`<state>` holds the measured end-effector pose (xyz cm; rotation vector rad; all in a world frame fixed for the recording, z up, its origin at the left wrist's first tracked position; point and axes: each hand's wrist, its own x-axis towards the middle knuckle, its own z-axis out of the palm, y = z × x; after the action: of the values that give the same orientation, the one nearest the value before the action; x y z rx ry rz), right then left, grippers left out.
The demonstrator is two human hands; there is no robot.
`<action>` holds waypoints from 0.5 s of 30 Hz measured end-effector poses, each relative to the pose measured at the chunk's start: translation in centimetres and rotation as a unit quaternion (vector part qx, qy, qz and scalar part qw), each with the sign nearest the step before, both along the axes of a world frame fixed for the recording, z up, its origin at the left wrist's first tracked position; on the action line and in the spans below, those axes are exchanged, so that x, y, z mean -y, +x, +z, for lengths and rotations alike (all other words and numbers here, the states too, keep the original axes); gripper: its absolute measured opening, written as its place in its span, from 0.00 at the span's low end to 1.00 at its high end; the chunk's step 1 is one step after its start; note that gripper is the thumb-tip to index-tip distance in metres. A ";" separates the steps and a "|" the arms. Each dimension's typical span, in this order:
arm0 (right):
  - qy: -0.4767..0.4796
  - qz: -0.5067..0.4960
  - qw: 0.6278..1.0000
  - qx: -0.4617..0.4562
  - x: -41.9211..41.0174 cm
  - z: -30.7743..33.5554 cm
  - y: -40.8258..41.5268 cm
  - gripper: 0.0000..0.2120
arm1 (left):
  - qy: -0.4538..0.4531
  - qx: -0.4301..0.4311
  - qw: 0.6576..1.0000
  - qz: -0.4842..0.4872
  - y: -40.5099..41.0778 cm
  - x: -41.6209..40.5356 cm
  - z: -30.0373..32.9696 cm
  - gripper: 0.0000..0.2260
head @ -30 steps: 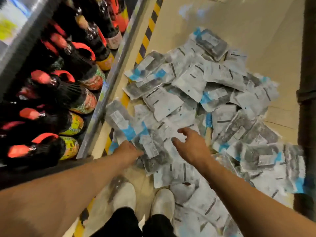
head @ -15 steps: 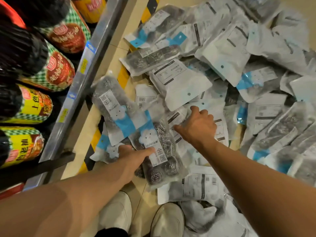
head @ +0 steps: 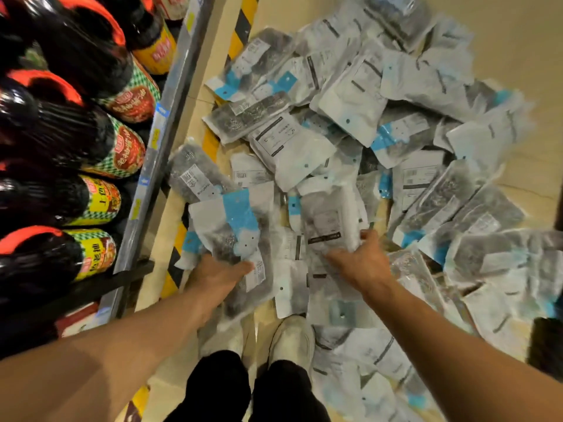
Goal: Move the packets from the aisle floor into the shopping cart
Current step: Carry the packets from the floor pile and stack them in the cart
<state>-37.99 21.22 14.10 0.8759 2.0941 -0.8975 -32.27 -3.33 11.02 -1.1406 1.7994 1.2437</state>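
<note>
Plastic packets (head: 359, 123) heaped beside shelf rail (head: 170, 117); left hand (head: 217, 277) grips one rail-side; right hand (head: 361, 263) pinches another, likely for carrying; cart unseen.

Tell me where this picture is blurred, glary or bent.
Head view: motion blur smears the packets at right and bottom; glare spots on the dark bottles; wide-angle bend curves the shelf rail; both hands stay fairly sharp.

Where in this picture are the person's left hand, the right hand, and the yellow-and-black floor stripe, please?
left hand (head: 217, 277): head view, back of the hand.
right hand (head: 361, 263): head view, back of the hand.
yellow-and-black floor stripe (head: 242, 25): head view, a black band near the top.
</note>
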 end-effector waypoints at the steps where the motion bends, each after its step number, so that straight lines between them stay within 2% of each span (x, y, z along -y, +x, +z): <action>1: -0.004 -0.032 0.999 0.000 -1.0 2.5 0.7 0.32 | 0.002 -0.012 1.000 -0.011 -0.2 0.2 1.9 0.14; 4: -0.014 -0.068 0.998 0.002 -3.6 10.6 2.4 0.31 | 0.038 -0.040 0.997 -0.045 -0.7 1.1 8.7 0.22; 6: -0.022 -0.074 0.997 -0.007 -4.9 16.7 3.1 0.29 | 0.052 -0.040 0.992 -0.107 -2.0 1.2 14.4 0.27; 9: -0.049 -0.064 0.996 -0.029 -5.8 26.5 3.7 0.22 | 0.125 -0.050 0.980 -0.146 -4.1 0.2 24.6 0.10; 10: -0.070 -0.069 0.994 -0.038 -5.7 29.9 3.9 0.20 | 0.142 -0.056 0.978 -0.143 -4.6 -0.1 28.7 0.07; 13: -0.091 -0.091 0.989 -0.075 -5.2 39.5 5.0 0.19 | 0.189 -0.068 0.972 -0.118 -4.8 -1.1 39.3 0.13; 15: -0.104 -0.117 0.983 -0.099 -4.3 45.5 5.6 0.20 | 0.202 -0.077 0.971 -0.102 -4.4 -1.5 44.8 0.12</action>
<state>-32.39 25.52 59.64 0.9656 2.0408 -1.3510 -36.71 -1.88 55.86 -0.6299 1.6209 1.5173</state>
